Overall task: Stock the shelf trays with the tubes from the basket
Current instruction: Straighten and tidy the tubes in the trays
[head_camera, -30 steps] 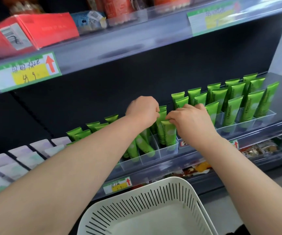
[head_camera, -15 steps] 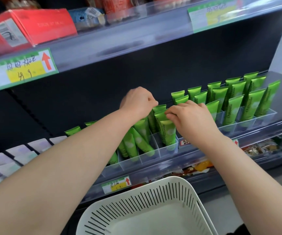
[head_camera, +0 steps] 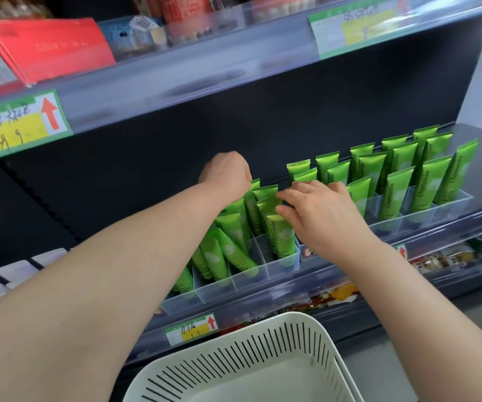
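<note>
Green tubes (head_camera: pixel 397 190) stand in rows in a clear divided tray (head_camera: pixel 448 208) on the middle shelf, to the right. A second clear tray (head_camera: pixel 282 266) left of it holds more green tubes, some leaning (head_camera: pixel 235 253). My left hand (head_camera: pixel 226 173) is curled over the crimped tops of the back tubes in that tray; its fingertips are hidden. My right hand (head_camera: pixel 321 217) pinches the top of a tube in the tray's rightmost lane, just behind the front tube (head_camera: pixel 282 239). The white slotted basket (head_camera: pixel 263 324) sits below, and what shows of its inside is bare.
The upper shelf (head_camera: pixel 176 82) with red boxes (head_camera: pixel 48 47) and price labels hangs just above my hands. Pale flat packets (head_camera: pixel 16 271) lie at the shelf's left. Snack packs (head_camera: pixel 439 256) fill the shelf below. A yellow price tag (head_camera: pixel 192 329) is on the rail.
My left hand has moved up and back over the tube tops, and the tubes under it now stand more upright. My right hand stays at the rightmost lane with its fingers a little further left.
</note>
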A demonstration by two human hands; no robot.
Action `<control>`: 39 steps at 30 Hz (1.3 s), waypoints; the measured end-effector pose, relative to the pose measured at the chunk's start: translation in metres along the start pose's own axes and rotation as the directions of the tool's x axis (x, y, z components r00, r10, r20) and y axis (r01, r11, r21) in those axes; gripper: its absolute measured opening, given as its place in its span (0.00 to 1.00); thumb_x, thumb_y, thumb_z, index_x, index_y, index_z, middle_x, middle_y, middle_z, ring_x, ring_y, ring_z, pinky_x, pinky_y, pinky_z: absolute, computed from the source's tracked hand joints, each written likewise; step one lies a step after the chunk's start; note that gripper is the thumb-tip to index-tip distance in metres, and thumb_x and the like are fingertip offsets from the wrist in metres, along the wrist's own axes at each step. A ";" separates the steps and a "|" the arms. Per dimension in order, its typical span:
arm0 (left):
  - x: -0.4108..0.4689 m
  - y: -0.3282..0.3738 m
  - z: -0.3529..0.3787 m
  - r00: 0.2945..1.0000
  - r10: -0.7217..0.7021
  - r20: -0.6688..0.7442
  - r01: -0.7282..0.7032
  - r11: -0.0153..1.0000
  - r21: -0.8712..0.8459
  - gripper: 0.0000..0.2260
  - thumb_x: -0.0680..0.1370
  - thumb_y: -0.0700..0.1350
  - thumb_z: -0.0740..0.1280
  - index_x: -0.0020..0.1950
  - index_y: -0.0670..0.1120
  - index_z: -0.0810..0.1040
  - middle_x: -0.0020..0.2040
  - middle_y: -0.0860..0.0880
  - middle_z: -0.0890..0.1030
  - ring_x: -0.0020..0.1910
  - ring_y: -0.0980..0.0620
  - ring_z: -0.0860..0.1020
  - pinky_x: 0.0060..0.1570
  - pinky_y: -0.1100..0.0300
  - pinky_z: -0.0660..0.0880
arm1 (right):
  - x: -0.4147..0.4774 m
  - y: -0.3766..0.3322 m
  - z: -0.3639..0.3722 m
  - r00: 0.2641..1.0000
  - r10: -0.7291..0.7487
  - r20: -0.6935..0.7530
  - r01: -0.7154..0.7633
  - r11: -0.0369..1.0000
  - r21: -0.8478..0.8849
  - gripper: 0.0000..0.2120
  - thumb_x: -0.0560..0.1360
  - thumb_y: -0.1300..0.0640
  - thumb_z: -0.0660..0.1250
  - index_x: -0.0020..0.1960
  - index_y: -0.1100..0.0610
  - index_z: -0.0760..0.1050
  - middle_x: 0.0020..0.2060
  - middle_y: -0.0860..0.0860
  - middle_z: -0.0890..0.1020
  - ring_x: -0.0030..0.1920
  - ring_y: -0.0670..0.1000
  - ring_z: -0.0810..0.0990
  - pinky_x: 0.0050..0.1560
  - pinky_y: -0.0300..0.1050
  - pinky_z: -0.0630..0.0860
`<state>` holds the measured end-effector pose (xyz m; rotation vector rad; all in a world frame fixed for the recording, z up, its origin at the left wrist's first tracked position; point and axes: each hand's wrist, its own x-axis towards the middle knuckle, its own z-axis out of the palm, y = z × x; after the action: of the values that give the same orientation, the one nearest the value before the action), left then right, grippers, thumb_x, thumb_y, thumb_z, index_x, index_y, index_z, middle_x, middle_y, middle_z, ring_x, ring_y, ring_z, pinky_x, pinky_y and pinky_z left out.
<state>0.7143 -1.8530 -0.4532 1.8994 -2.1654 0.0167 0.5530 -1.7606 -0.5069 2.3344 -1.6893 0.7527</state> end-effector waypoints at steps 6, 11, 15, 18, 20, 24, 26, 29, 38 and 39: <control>0.005 0.012 0.007 0.994 0.083 -0.067 -0.083 0.997 0.011 0.05 0.75 0.44 0.70 0.47 0.51 0.85 0.48 0.50 0.84 0.48 0.47 0.81 0.48 0.55 0.79 | 0.002 0.000 0.004 0.997 -0.004 -0.080 0.002 1.000 -0.020 0.14 0.79 0.47 0.58 0.56 0.51 0.80 0.49 0.48 0.83 0.52 0.53 0.80 0.49 0.50 0.67; 0.002 0.011 0.004 0.996 0.087 -0.025 -0.088 0.994 -0.057 0.04 0.75 0.44 0.72 0.48 0.49 0.86 0.49 0.49 0.84 0.50 0.48 0.81 0.51 0.55 0.78 | 0.003 -0.002 0.001 0.997 -0.007 -0.079 0.008 1.000 0.015 0.14 0.80 0.48 0.59 0.57 0.52 0.79 0.50 0.48 0.82 0.52 0.53 0.79 0.52 0.51 0.69; -0.006 0.002 -0.008 0.996 0.075 -0.057 -0.082 0.988 -0.131 0.06 0.76 0.42 0.70 0.50 0.49 0.86 0.52 0.50 0.84 0.53 0.48 0.79 0.51 0.58 0.76 | 0.003 -0.003 0.000 0.995 -0.011 -0.102 0.013 1.000 0.021 0.12 0.79 0.51 0.61 0.57 0.52 0.79 0.50 0.49 0.82 0.51 0.54 0.80 0.53 0.52 0.71; -0.016 -0.010 -0.017 0.996 0.068 -0.062 -0.077 0.985 -0.156 0.08 0.76 0.41 0.68 0.52 0.50 0.85 0.53 0.52 0.83 0.54 0.50 0.79 0.50 0.60 0.74 | 0.002 -0.007 -0.002 0.992 -0.021 -0.125 0.025 0.999 0.025 0.10 0.77 0.53 0.64 0.56 0.53 0.79 0.49 0.49 0.82 0.50 0.54 0.80 0.52 0.52 0.72; -0.025 -0.019 -0.023 0.995 0.072 -0.065 -0.083 0.980 -0.182 0.08 0.76 0.40 0.69 0.51 0.49 0.85 0.51 0.52 0.83 0.53 0.51 0.79 0.52 0.58 0.75 | 0.001 -0.015 -0.004 0.986 -0.028 -0.163 0.033 0.999 0.030 0.09 0.75 0.56 0.67 0.54 0.53 0.80 0.48 0.49 0.83 0.49 0.55 0.80 0.48 0.52 0.73; -0.044 -0.039 -0.033 0.994 0.063 -0.085 -0.080 0.975 -0.210 0.07 0.75 0.41 0.70 0.49 0.49 0.85 0.47 0.53 0.84 0.50 0.52 0.80 0.54 0.53 0.77 | 0.001 -0.042 -0.002 0.972 -0.106 -0.209 0.112 0.994 0.015 0.08 0.72 0.58 0.70 0.51 0.53 0.81 0.42 0.49 0.83 0.45 0.56 0.79 0.40 0.49 0.71; -0.052 -0.048 -0.038 0.995 0.048 -0.090 -0.066 0.974 -0.214 0.07 0.75 0.41 0.70 0.49 0.50 0.85 0.48 0.53 0.84 0.50 0.51 0.80 0.54 0.53 0.77 | 0.003 -0.057 0.002 0.969 -0.137 -0.205 0.149 0.988 0.041 0.08 0.70 0.58 0.72 0.49 0.53 0.82 0.40 0.49 0.82 0.43 0.56 0.78 0.37 0.47 0.70; -0.061 -0.057 -0.043 0.995 0.030 -0.095 -0.049 0.977 -0.207 0.07 0.75 0.42 0.69 0.49 0.51 0.85 0.48 0.53 0.84 0.51 0.50 0.80 0.54 0.52 0.77 | 0.010 -0.073 0.008 0.968 -0.168 -0.186 0.187 0.978 0.091 0.08 0.67 0.59 0.75 0.46 0.52 0.83 0.37 0.49 0.82 0.41 0.56 0.77 0.36 0.47 0.71; -0.078 -0.067 -0.040 0.996 0.038 -0.083 -0.055 0.978 -0.200 0.07 0.77 0.43 0.68 0.49 0.51 0.85 0.48 0.53 0.84 0.51 0.50 0.80 0.52 0.53 0.77 | 0.027 -0.092 0.021 0.976 -0.186 -0.111 0.193 0.980 0.054 0.03 0.68 0.56 0.75 0.40 0.48 0.84 0.34 0.49 0.79 0.39 0.55 0.73 0.35 0.46 0.68; -0.079 -0.067 -0.040 0.996 0.041 -0.083 -0.058 0.978 -0.203 0.07 0.77 0.42 0.68 0.49 0.51 0.85 0.48 0.53 0.84 0.51 0.50 0.80 0.52 0.52 0.77 | 0.027 -0.090 0.021 0.980 -0.164 -0.116 0.168 0.985 0.028 0.04 0.68 0.57 0.75 0.38 0.48 0.84 0.34 0.48 0.79 0.38 0.55 0.73 0.34 0.44 0.67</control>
<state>0.7961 -1.7788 -0.4410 1.7024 -2.0744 -0.1162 0.6486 -1.7605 -0.4973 2.3720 -1.4261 0.8731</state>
